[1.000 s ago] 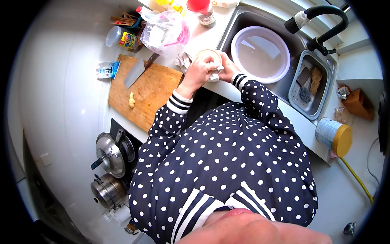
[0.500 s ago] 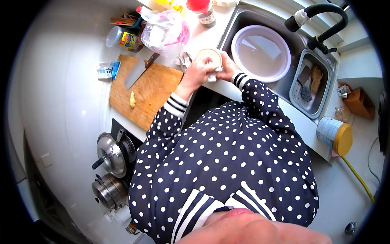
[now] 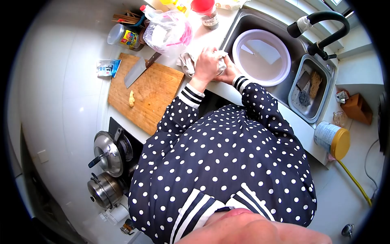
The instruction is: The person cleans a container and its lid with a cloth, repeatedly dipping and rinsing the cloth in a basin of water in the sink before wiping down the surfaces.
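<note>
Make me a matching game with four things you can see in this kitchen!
Match each thing to its clue.

1. Ginger
2. Basin
3. Tap
4. Cloth

A. Black
B. In the left hand
C. On the board
D. In the sink

Right pairs: 1-C, 2-D, 3-A, 4-B

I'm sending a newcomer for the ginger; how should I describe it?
From the sink, look left to the wooden cutting board. On it, nearer the lidded pan than the cleaver is, lies the ginger. It is small, pale yellow and knobbly, unlike the flat, grey-bladed cleaver.
</note>
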Demonstrator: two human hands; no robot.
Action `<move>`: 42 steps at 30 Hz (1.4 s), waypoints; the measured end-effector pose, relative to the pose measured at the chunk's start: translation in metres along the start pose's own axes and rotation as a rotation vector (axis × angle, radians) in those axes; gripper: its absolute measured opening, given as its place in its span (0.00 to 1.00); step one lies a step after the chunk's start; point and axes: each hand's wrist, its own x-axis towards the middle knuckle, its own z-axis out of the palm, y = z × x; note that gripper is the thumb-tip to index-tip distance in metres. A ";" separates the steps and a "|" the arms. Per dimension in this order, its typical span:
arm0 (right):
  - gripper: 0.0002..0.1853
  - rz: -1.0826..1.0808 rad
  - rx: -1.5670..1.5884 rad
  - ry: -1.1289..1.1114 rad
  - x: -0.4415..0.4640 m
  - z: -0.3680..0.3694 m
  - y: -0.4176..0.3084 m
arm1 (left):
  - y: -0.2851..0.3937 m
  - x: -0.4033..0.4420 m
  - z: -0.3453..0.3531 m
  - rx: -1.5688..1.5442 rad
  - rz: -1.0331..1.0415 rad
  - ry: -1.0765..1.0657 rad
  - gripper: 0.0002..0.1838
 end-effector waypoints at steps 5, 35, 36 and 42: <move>0.53 -0.041 -0.037 0.003 0.000 0.002 -0.002 | -0.029 -0.008 -0.003 0.094 -0.216 0.032 0.07; 0.53 -0.084 0.013 0.029 0.000 0.010 0.011 | -0.021 -0.059 -0.036 -0.036 -0.190 0.046 0.14; 0.52 -0.087 0.001 0.033 -0.001 0.009 0.009 | -0.012 -0.070 -0.040 -0.038 -0.212 0.042 0.14; 0.52 -0.012 0.115 0.016 0.001 0.017 0.025 | 0.010 -0.049 -0.020 -0.047 -0.141 0.023 0.12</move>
